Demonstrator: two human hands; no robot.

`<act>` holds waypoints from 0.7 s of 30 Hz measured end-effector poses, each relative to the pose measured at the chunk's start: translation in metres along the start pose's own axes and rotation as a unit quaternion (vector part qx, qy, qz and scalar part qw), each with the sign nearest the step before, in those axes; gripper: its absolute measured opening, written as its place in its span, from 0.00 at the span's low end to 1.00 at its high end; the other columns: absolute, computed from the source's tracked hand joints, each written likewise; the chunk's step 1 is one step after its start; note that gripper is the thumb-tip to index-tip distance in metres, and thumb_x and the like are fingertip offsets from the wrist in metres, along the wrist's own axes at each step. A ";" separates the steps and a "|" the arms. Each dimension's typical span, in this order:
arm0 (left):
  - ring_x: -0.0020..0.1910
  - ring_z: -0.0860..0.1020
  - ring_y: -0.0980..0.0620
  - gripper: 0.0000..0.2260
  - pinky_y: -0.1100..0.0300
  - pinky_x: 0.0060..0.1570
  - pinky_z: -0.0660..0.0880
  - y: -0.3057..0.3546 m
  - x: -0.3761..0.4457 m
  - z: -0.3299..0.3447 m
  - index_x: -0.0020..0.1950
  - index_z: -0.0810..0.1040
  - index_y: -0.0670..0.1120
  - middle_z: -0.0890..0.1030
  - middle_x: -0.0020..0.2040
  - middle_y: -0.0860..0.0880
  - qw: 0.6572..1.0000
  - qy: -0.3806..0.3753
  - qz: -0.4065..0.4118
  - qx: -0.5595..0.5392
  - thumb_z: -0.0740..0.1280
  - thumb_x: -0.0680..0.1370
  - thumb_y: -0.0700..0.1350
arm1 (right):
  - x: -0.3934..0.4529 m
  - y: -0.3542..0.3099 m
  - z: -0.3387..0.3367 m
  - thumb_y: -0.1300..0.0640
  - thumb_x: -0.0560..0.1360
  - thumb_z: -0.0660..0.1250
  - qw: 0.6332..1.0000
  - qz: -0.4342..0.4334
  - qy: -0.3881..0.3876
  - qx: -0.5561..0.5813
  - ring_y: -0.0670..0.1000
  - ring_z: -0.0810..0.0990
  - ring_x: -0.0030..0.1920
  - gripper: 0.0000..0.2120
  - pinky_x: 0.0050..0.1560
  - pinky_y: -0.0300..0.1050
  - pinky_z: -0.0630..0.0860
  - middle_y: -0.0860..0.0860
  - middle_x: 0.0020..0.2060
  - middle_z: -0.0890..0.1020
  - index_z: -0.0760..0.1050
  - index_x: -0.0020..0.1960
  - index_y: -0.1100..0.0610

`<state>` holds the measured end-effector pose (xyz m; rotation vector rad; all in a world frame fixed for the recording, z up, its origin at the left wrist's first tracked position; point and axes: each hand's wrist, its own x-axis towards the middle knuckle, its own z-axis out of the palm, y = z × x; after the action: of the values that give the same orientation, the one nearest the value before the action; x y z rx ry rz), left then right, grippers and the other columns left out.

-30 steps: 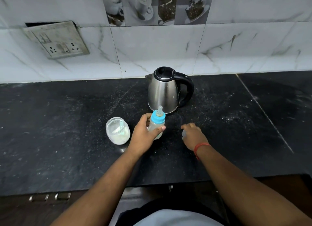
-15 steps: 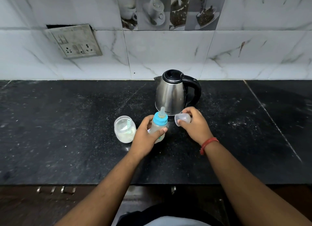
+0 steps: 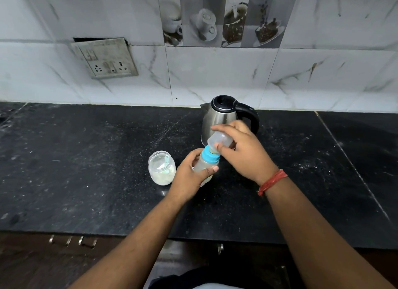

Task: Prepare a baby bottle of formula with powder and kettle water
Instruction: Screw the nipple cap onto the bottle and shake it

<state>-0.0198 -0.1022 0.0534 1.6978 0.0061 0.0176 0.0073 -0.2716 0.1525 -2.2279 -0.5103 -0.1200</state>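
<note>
Stage of work, as I judge it: late. The baby bottle (image 3: 204, 165) carries its blue collar (image 3: 212, 156) already screwed on, and a pale cloudy content shows through its wall, so powder and water appear to be in. What remains, by my reading, is seating the clear cap (image 3: 219, 140) over the teat and perhaps a shake; I cannot confirm how well the contents are mixed.

Grips. My left hand (image 3: 189, 178) has its grip wrapped round the bottle body, holding it tilted just in front of the kettle (image 3: 219, 118). My right hand (image 3: 243, 153) grasps the clear cap between thumb and fingers, mouth turned down toward the collar, at or touching the teat; the teat itself is hidden beneath it.

Containers. The kettle stands upright at the back of the table (image 3: 86, 159), lid closed, handle to its right; its water level cannot be seen. The powder jar (image 3: 162, 168) stands open in front of the kettle and to its left, just beside my left hand, partly filled with white powder, with a small pale-green scoop (image 3: 166, 162) resting inside.
</note>
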 end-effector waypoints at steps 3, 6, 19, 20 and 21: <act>0.59 0.81 0.52 0.22 0.54 0.63 0.78 0.004 0.000 0.000 0.65 0.78 0.54 0.85 0.58 0.53 1.000 -0.010 0.002 -0.005 0.79 0.73 0.47 | -0.002 -0.004 0.002 0.56 0.76 0.71 0.994 -0.005 -0.061 -0.088 0.46 0.71 0.65 0.27 0.69 0.41 0.69 0.46 0.67 0.73 0.69 0.73 0.47; 0.59 0.82 0.54 0.21 0.56 0.62 0.78 0.010 -0.002 0.000 0.65 0.79 0.54 0.85 0.58 0.53 1.000 -0.020 0.002 -0.007 0.79 0.74 0.46 | -0.002 -0.007 0.002 0.55 0.75 0.71 0.992 -0.002 -0.058 -0.116 0.48 0.73 0.65 0.24 0.66 0.46 0.72 0.46 0.66 0.74 0.69 0.69 0.50; 0.51 0.81 0.52 0.20 0.57 0.52 0.78 0.022 -0.003 0.004 0.60 0.81 0.54 0.84 0.51 0.51 0.997 -0.001 0.038 0.067 0.75 0.69 0.57 | -0.017 -0.004 0.027 0.60 0.76 0.71 0.998 0.051 0.037 -0.031 0.50 0.76 0.61 0.22 0.59 0.41 0.72 0.50 0.66 0.75 0.70 0.68 0.54; 0.51 0.81 0.54 0.20 0.61 0.51 0.76 0.022 -0.002 0.006 0.59 0.81 0.54 0.83 0.51 0.52 0.996 0.010 0.043 0.082 0.76 0.69 0.55 | -0.018 -0.004 0.028 0.61 0.76 0.71 0.997 0.048 0.047 -0.028 0.51 0.77 0.61 0.22 0.60 0.44 0.74 0.50 0.67 0.75 0.71 0.68 0.54; 0.50 0.80 0.56 0.18 0.64 0.50 0.74 0.023 -0.002 0.007 0.59 0.81 0.53 0.83 0.50 0.53 0.994 0.019 0.048 0.092 0.77 0.70 0.52 | -0.019 -0.004 0.029 0.61 0.76 0.71 0.997 0.045 0.053 -0.025 0.52 0.77 0.62 0.22 0.61 0.46 0.74 0.50 0.68 0.75 0.70 0.69 0.54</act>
<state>-0.0217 -0.1121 0.0753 1.8812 -0.0469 0.1239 -0.0136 -0.2540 0.1317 -2.2759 -0.3525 -0.2056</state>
